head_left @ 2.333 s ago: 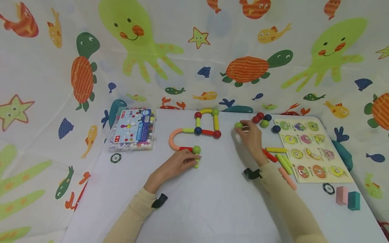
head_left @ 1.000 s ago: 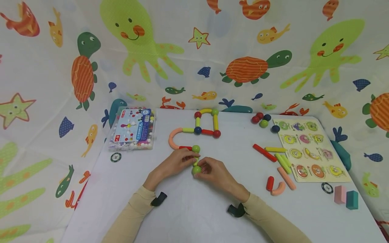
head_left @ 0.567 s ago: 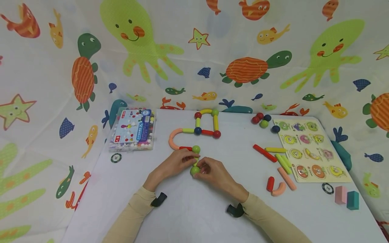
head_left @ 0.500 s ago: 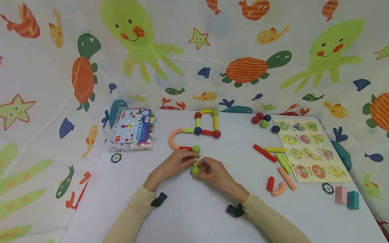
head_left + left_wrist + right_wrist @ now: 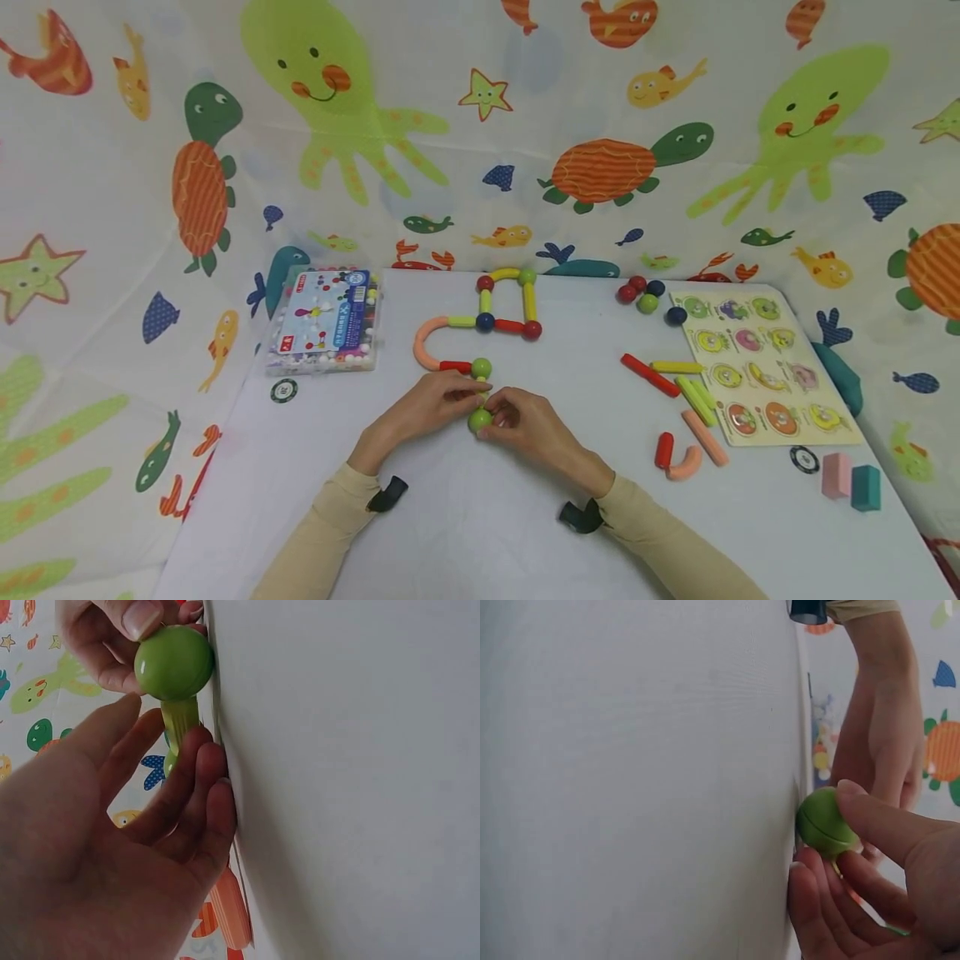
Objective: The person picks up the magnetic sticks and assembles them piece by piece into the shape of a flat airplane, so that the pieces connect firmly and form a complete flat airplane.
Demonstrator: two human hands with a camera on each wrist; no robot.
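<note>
The right hand (image 5: 531,423) pinches the ball (image 5: 478,422) at its fingertips while the left hand's (image 5: 433,406) fingers curl round the stick (image 5: 179,720), so best keep both aligned and press gently

A white table (image 5: 480,525) carries a box (image 5: 322,312) at ten o'clock, a chip (image 5: 283,390) at nine, a chain of sticks and balls (image 5: 485,322) at eleven, five loose balls (image 5: 647,303) at one and a board (image 5: 756,398) at two. Towards three, in outward order, lie loose sticks (image 5: 696,400), a second chip (image 5: 805,459) and two blocks (image 5: 836,476).
</note>
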